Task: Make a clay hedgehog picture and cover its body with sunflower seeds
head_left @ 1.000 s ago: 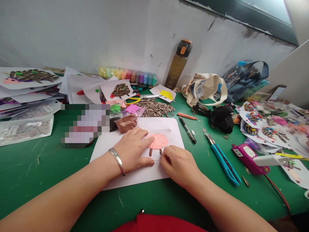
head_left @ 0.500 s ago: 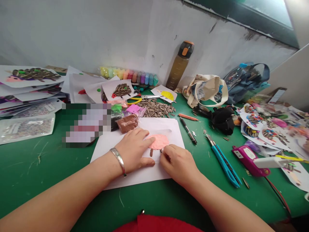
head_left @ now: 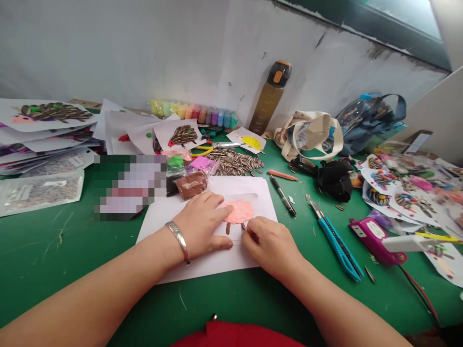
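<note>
A flattened oval of pink clay (head_left: 239,212) lies on a white sheet of paper (head_left: 213,274), with a small brown clay piece (head_left: 227,228) below its lower left. My left hand (head_left: 200,224) rests on the sheet with fingers spread, its index fingertip touching the clay's left side. At the clay's lower right, my right hand (head_left: 267,243) is pinched close to the paper. A small dark, narrow piece (head_left: 244,226) shows by its fingertips; I cannot tell what it is or whether it is gripped. Bags of brown clay (head_left: 191,185) overlap the sheet's far edge.
Striped sunflower seeds (head_left: 235,163) lie in a pile behind the paper. To the right are a pen (head_left: 282,195), a blue utility knife (head_left: 338,243) and a purple glue gun (head_left: 378,239). A bottle (head_left: 269,99) leans by the wall; seed-covered pictures (head_left: 47,115) are stacked left.
My right hand has shifted very slightly right, and a little more of the dark piece shows by its fingertips. My left hand stays in place on the paper and clay.
</note>
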Motion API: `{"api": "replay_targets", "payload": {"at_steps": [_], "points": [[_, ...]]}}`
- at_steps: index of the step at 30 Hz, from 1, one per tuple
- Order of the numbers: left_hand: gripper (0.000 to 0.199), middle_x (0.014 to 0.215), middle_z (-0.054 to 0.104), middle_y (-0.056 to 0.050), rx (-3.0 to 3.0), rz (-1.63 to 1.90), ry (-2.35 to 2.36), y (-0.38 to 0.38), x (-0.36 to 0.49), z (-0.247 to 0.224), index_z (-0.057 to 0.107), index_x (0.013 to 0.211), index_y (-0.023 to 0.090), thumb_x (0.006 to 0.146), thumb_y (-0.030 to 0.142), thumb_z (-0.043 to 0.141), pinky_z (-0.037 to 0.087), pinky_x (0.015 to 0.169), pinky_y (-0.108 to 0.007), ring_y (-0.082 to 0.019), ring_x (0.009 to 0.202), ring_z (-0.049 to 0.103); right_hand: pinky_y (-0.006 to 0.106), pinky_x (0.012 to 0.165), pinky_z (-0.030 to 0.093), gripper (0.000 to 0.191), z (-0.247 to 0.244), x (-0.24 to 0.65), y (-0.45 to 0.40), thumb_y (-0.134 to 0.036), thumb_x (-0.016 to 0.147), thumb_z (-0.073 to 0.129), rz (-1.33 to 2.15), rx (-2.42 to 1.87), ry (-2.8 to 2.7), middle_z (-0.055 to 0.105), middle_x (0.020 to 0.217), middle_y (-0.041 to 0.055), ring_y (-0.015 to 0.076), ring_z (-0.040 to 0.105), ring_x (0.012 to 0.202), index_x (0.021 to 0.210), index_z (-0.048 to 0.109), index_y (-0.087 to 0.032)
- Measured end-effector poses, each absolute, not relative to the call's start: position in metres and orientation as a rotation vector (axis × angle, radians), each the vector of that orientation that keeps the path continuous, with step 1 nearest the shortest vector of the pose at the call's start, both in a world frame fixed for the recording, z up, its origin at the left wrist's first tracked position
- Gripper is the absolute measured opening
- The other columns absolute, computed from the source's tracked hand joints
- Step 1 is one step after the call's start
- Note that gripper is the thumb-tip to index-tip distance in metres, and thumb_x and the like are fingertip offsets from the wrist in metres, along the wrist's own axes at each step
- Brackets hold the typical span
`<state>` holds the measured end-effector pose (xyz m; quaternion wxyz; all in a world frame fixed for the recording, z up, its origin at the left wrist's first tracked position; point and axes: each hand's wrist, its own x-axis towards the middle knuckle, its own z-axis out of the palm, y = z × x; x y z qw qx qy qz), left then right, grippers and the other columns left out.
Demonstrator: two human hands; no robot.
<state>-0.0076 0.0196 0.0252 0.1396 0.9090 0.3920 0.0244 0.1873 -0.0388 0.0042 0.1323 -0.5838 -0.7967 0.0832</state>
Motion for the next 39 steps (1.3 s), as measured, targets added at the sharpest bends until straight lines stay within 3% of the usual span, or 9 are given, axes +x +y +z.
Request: {"api": "replay_targets", "payload": {"at_steps": [20,23,27,39], "points": [[0.066,0.118,0.052,-0.014,2.638,0.085,1.12,0.02,-0.009,0.025,0.055,0.125,0.02,0.072,0.057,0.068,0.04,0.091,-0.046,-0.032,0.105,0.047,0.026,0.056,0.024,0.019,0.011,0.191,-0.042,-0.017,0.083,0.047,0.353,-1.579,-2.398,0.051,0.064,-0.0019,0.0109,0.042,0.059,0.064,0.046,-0.019],[0.058,0.119,0.053,-0.013,2.622,0.123,1.092,0.021,-0.011,0.024,0.057,0.122,0.021,0.077,0.057,0.063,0.04,0.092,-0.046,-0.031,0.106,0.048,0.026,0.056,0.025,0.02,0.012,0.191,-0.042,-0.016,0.084,0.047,0.332,-1.549,-2.405,0.051,0.064,-0.0015,0.011,0.042,0.059,0.064,0.047,-0.019],[0.041,0.117,0.054,-0.011,2.607,0.181,1.052,0.023,-0.015,0.023,0.058,0.12,0.023,0.084,0.042,0.057,0.041,0.092,-0.043,-0.029,0.106,0.049,0.026,0.057,0.026,0.021,0.011,0.191,-0.043,-0.016,0.085,0.047,0.251,-1.54,-2.388,0.05,0.064,-0.001,0.0114,0.043,0.06,0.064,0.05,-0.019],[0.037,0.115,0.057,-0.011,2.597,0.173,1.068,0.026,-0.015,0.023,0.06,0.117,0.02,0.085,0.038,0.056,0.041,0.091,-0.041,-0.028,0.105,0.051,0.029,0.06,0.025,0.026,0.003,0.171,-0.037,-0.019,0.088,0.048,-0.043,-1.537,-2.425,0.056,0.063,0.0011,0.0125,0.046,0.058,0.064,0.054,-0.018]]}}
